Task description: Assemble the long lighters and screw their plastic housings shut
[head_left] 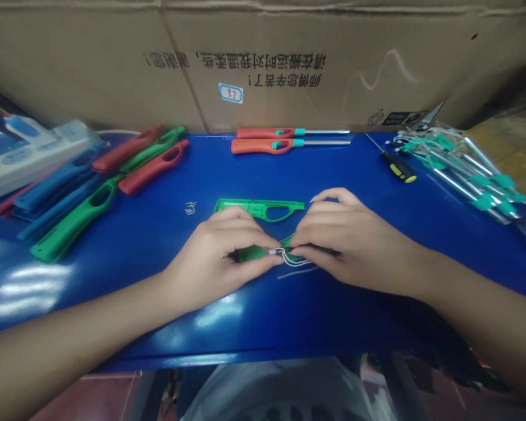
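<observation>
- left hand [228, 248] pinching a small white piece [272, 252], wires [294, 263] vanishing behind the right hand [348, 240]
- can't tell what that one's gripping, fingers block it
- green shell [253, 253] sits between both hands, mostly covered

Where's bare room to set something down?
Bare blue table lies between the orange lighters and the farther green shell half, and between the left hand, right hand and the table's front edge. Crowded: left rear, piled handle shells and a power strip; right rear, metal tubes.
</observation>
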A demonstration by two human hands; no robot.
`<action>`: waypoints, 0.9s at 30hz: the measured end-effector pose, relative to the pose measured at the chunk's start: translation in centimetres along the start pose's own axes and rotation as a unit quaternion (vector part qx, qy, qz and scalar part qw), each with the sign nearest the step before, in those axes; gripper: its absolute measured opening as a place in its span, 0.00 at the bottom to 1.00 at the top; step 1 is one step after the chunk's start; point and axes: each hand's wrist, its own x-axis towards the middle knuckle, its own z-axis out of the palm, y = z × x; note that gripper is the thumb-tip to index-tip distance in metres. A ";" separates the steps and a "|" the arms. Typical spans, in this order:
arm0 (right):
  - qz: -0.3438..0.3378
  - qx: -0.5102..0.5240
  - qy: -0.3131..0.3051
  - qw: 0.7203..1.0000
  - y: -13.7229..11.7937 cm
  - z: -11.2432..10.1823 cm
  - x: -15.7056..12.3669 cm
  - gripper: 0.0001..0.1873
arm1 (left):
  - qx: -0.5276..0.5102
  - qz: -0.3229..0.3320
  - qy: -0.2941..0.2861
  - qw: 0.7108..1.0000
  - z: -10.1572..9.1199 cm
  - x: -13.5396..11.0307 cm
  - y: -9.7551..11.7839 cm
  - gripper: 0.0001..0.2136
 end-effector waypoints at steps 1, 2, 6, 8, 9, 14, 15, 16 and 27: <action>0.000 -0.007 0.001 1.000 0.2 0.0 0.0 0.10 | 0.009 -0.001 -0.005 1.000 0.0 0.0 0.0 0.09; 0.000 -0.014 0.000 1.000 0.3 0.0 0.0 0.10 | 0.019 -0.001 -0.011 1.000 0.0 0.0 0.0 0.12; 0.001 -0.048 -0.013 0.999 1.1 -0.2 -0.1 0.10 | 0.058 -0.005 -0.047 0.997 -0.3 -0.2 -0.1 0.21; 0.004 -0.056 -0.024 0.998 1.3 -0.3 -0.1 0.10 | 0.076 -0.005 -0.076 0.994 -0.5 -0.3 -0.1 0.21; 0.007 -0.057 -0.029 0.998 1.4 -0.3 -0.1 0.10 | 0.080 -0.003 -0.087 0.993 -0.5 -0.3 -0.1 0.20; 0.006 -0.057 -0.040 0.998 1.5 -0.2 -0.2 0.12 | 0.049 0.012 -0.115 0.992 -0.7 -0.4 -0.1 0.16; 0.004 -0.060 -0.040 0.997 1.5 -0.1 -0.2 0.12 | 0.044 0.012 -0.119 0.992 -0.7 -0.4 -0.1 0.16; 0.001 -0.065 -0.042 0.997 1.4 -0.1 -0.2 0.12 | 0.042 0.012 -0.122 0.992 -0.7 -0.4 -0.1 0.15; -0.053 -0.175 -0.080 0.980 0.9 -0.1 0.1 0.12 | 0.051 0.037 -0.143 0.988 -0.6 -0.3 -0.2 0.15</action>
